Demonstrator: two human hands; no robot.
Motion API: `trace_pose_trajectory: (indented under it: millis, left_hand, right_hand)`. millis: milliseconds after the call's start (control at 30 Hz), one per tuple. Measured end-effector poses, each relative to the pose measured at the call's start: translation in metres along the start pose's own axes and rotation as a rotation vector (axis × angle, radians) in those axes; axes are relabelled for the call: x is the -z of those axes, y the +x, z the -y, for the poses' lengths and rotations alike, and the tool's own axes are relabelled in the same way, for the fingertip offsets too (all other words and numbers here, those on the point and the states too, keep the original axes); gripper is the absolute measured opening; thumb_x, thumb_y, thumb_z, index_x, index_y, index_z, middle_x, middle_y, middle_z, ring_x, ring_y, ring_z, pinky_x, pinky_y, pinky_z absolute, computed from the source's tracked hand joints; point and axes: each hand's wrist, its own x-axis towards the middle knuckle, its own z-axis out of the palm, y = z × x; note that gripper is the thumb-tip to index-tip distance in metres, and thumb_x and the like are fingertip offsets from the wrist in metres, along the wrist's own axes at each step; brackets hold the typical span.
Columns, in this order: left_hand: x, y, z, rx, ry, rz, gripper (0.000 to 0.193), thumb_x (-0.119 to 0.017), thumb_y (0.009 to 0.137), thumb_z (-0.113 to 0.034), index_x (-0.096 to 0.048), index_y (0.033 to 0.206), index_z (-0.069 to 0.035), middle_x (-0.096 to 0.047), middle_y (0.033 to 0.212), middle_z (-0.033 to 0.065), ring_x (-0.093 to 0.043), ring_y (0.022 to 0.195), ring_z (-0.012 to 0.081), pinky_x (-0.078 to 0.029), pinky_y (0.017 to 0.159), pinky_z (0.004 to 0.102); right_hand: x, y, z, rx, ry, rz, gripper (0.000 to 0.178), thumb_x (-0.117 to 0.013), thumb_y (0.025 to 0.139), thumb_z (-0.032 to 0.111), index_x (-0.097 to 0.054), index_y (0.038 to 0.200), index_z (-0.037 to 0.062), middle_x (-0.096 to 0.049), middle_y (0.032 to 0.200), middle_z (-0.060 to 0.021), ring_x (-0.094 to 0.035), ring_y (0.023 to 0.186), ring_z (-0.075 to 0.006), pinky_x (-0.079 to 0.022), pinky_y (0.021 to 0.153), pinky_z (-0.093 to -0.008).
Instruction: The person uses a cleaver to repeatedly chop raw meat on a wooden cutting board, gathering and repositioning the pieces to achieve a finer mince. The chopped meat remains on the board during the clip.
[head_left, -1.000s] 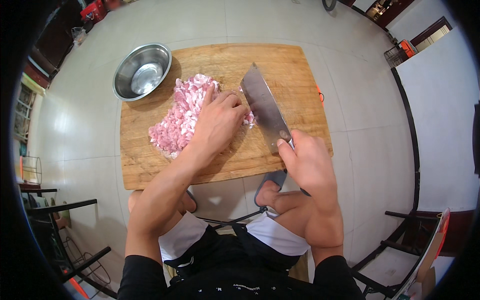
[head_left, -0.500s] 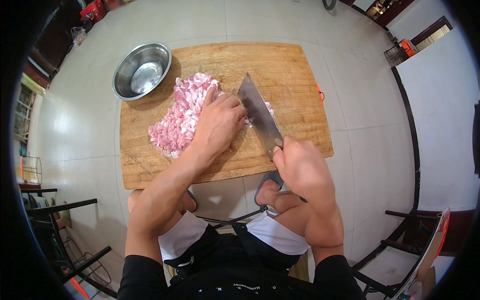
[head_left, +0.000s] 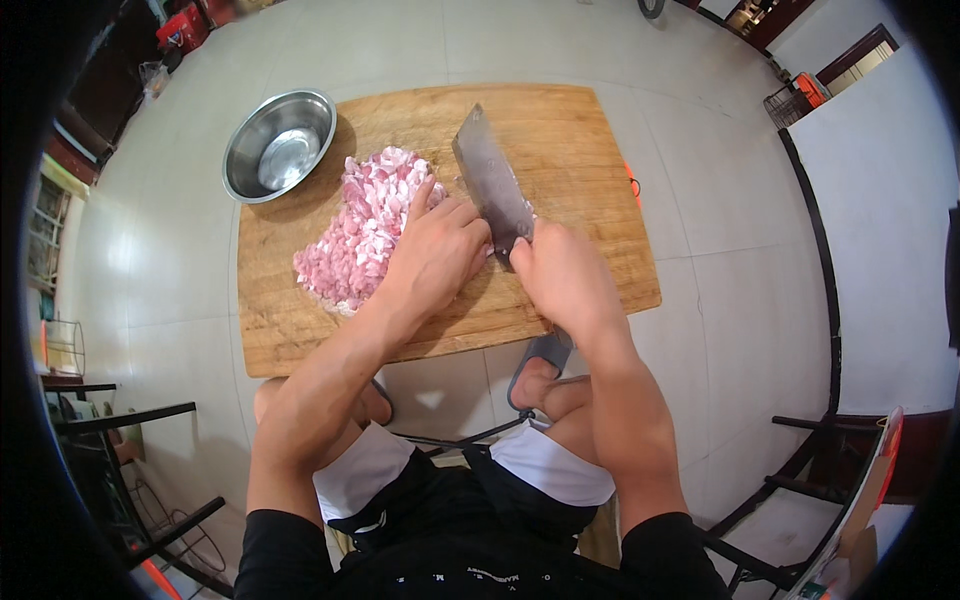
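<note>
While one right hand [head_left: 567, 272] grips one cleaver [head_left: 494, 175], one left hand [head_left: 438, 243] possibly holds meat [head_left: 370, 220].

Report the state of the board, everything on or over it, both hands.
Wooden board, lying flat, surface scored
Metal bowl, upright, uncovered, empty
Meat, raw, chopped, mostly heaped
Cleaver, held, contact with board unclear
Right hand, closed on cleaver handle
Left hand, partly curled, beside cleaver

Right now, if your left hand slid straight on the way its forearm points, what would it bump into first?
Most likely the flat of the cleaver, which the right hand holds just beyond the left hand; this one view leaves any gap unclear.
</note>
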Motion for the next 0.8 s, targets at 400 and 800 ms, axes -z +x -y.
trace_pose_trajectory:
  millis: [400, 800]
  left_hand:
    - [0.003, 0.006, 0.006, 0.043, 0.095, -0.170, 0.016, -0.072, 0.095, -0.012, -0.080, 0.109, -0.008, -0.074, 0.119, 0.0077, -0.067, 0.125, 0.0284, -0.038, 0.129, 0.0644]
    - [0.063, -0.007, 0.035, -0.095, -0.045, 0.147, 0.041, -0.090, 0.088, -0.024, -0.081, 0.124, -0.008, -0.073, 0.140, 0.0084, -0.060, 0.147, 0.0305, -0.037, 0.130, 0.0549]
  right_hand:
    - [0.013, -0.006, -0.021, -0.056, 0.396, -0.112, 0.037, -0.070, 0.105, 0.025, -0.063, 0.087, -0.0059, -0.067, 0.067, -0.0227, -0.074, 0.062, -0.0385, -0.055, 0.062, -0.0504]
    - [0.021, -0.054, 0.005, 0.044, 0.145, -0.033, 0.036, -0.068, 0.108, 0.028, -0.069, 0.094, -0.0055, -0.072, 0.078, -0.0297, -0.074, 0.078, -0.0510, -0.059, 0.074, -0.0591]
